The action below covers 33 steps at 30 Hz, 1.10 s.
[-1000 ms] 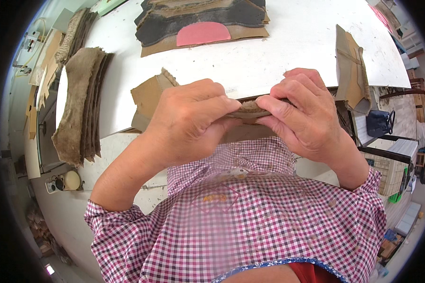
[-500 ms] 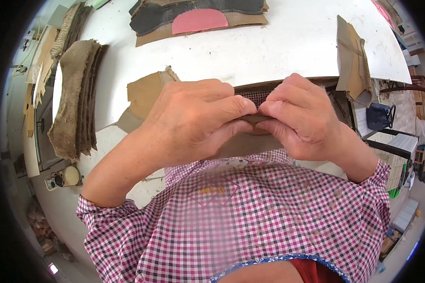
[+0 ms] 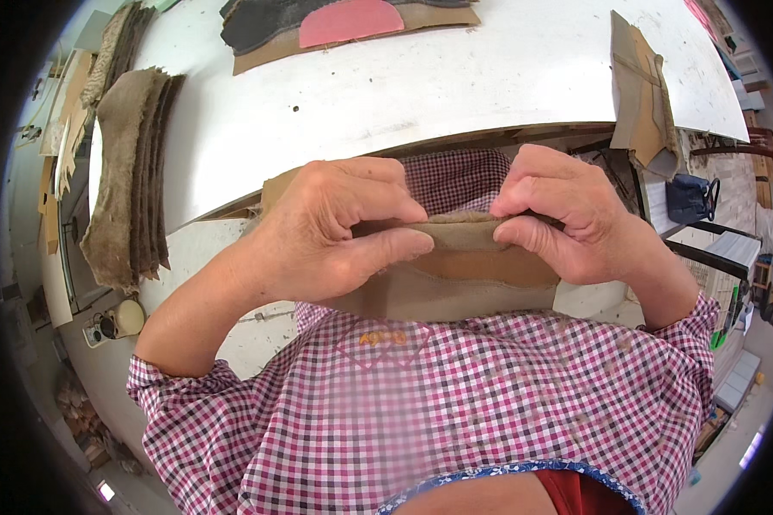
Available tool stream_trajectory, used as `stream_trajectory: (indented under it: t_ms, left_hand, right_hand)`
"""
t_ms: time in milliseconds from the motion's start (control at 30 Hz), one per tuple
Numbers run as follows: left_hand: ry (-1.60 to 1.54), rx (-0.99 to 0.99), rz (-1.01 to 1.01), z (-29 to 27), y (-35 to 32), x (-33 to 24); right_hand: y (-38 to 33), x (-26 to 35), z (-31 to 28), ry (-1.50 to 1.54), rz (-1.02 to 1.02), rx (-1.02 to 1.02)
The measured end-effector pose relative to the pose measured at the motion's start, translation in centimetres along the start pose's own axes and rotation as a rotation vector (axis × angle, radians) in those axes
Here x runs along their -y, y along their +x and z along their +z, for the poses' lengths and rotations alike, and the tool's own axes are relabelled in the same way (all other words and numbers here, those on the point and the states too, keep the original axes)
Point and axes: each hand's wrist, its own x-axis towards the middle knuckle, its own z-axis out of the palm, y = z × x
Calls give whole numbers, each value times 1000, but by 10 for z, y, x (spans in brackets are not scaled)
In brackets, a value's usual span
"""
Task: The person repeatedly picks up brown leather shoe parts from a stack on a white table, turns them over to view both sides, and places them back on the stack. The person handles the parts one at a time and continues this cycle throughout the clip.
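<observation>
Both hands have drawn apart along the tan piece [image 3: 464,275]: left hand [image 3: 335,227] and right hand [image 3: 567,215] each pinch its top edge, frame centre.

A white bench [image 3: 455,86] served as the landmark. At its far edge lay a spread of dark and tan cut pieces [image 3: 258,30] with a pink half-round piece [image 3: 350,21] resting on top of them. On the bench's left end stood a stack of fuzzy brown pieces [image 3: 129,180], set on edge, with a second, thinner stack [image 3: 112,47] farther back beside it. On the bench's right end lay folded tan cardboard-like pieces [image 3: 640,94], reaching to its near edge. Just past the bench's right corner hung a dark blue bag [image 3: 691,197]. Below the bench's left end, a small round cream-coloured object [image 3: 127,318] sat on a lower surface.
</observation>
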Motion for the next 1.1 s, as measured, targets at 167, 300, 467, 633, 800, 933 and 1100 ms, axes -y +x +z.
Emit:
stream_trajectory:
  t_ms: [167,300,467,633,800,933,1100]
  left_hand:
    - [146,-55,110,2,-2,-1]
    - [248,-111,180,1,0,-4]
    - [191,-42,-7,-4,-5,-8]
    - [132,-140,90,11,-5,1]
    - [157,-64,149,7,-3,-6]
    - [165,-103,183,5,0,-12]
    - [-15,-125,41,4,8,-9]
  right_hand:
    - [-3,4,2,158,181,83]
    - [-9,-1,3,563,514,209]
    - [-15,6,-7,339,454,2]
    - [-17,11,-12,144,293,-76]
    - [-21,8,-8,47,99,-67]
    - [-18,11,-12,630,467,52]
    - [-9,-19,3,1158,616,-52]
